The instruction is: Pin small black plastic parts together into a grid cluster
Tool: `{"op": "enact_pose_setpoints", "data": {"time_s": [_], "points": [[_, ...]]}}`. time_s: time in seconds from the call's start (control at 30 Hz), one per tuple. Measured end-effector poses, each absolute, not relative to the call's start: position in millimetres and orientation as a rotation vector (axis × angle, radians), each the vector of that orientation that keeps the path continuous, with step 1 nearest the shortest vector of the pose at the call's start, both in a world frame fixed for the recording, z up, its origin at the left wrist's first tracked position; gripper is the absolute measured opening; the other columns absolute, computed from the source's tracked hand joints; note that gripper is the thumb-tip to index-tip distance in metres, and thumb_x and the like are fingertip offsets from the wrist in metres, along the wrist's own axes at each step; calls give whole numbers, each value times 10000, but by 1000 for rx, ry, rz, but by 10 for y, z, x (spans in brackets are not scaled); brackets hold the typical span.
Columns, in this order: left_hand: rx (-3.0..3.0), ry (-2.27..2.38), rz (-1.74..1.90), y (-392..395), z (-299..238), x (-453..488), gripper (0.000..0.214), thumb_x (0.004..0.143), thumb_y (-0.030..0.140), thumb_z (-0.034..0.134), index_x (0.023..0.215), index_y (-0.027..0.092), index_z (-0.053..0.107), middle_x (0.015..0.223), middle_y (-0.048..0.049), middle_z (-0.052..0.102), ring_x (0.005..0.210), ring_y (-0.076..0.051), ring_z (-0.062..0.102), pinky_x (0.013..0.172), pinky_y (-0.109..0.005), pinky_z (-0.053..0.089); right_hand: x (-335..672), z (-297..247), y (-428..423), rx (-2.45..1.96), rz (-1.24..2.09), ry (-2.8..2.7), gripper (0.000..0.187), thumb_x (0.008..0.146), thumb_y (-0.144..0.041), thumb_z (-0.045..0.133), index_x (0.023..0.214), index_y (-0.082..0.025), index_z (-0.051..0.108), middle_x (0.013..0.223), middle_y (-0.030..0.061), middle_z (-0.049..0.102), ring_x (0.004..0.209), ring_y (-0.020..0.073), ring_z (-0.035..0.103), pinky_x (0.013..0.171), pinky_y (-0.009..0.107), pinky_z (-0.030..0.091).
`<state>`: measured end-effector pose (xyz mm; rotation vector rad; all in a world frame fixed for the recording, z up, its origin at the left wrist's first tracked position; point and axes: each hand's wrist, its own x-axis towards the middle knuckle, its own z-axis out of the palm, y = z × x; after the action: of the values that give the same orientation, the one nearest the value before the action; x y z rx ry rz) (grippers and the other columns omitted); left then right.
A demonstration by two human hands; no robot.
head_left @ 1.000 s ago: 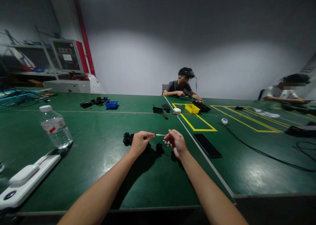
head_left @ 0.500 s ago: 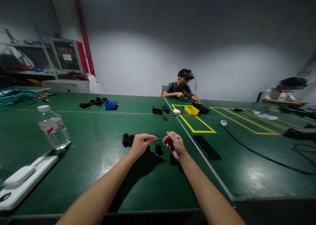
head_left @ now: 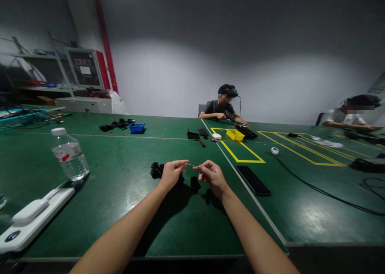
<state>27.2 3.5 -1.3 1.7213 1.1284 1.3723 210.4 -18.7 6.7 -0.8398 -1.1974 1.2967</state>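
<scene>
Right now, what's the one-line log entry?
left hand: pinching thin rod | right hand: pinching its other end | black parts: beside left hand | smartphone: on green table

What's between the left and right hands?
In the head view, a thin, pale rod spans from left hand to right hand; a black part lies below.

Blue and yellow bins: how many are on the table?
2: a blue bin just right of the scattered black parts, and a yellow bin near the person seated opposite.
</scene>
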Motion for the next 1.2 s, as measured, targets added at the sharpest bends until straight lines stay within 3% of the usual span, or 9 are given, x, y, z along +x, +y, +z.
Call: {"op": "enact_pose_setpoints", "data": {"time_s": [0.2, 0.4, 0.77, 1.2], "points": [[1722, 1155, 1363, 65, -50, 260, 292, 821, 288, 605, 1037, 152, 747, 762, -46, 747, 618, -155, 647, 558, -228, 478, 2105, 66, -219, -857, 1269, -1262, 299, 656, -375, 811, 754, -185, 602, 885, 72, 755, 514, 109, 613, 408, 187, 326], [1727, 1191, 1336, 72, -55, 260, 316, 823, 315, 608, 1048, 141, 744, 629, -26, 704, 541, -143, 609, 512, -220, 437, 2102, 66, -219, -842, 1239, -1324, 268, 654, -352, 809, 743, -180, 624, 920, 78, 757, 518, 119, 626, 414, 198, 343], [1762, 1160, 1326, 9, 2, 279, 283, 819, 228, 594, 1051, 162, 742, 715, -26, 739, 607, -143, 651, 581, -222, 479, 2077, 60, -199, -823, 1234, -1337, 306, 688, -399, 779, 753, -186, 569, 920, 78, 760, 487, 122, 639, 383, 191, 296], [1769, 1180, 1361, 22, 9, 260, 269, 828, 256, 591, 1029, 161, 743, 842, -45, 759, 636, -150, 672, 612, -240, 526, 2077, 70, -196, -802, 1212, -1295, 308, 720, -414, 749, 726, -185, 543, 873, 85, 762, 462, 127, 629, 378, 195, 284]]}}
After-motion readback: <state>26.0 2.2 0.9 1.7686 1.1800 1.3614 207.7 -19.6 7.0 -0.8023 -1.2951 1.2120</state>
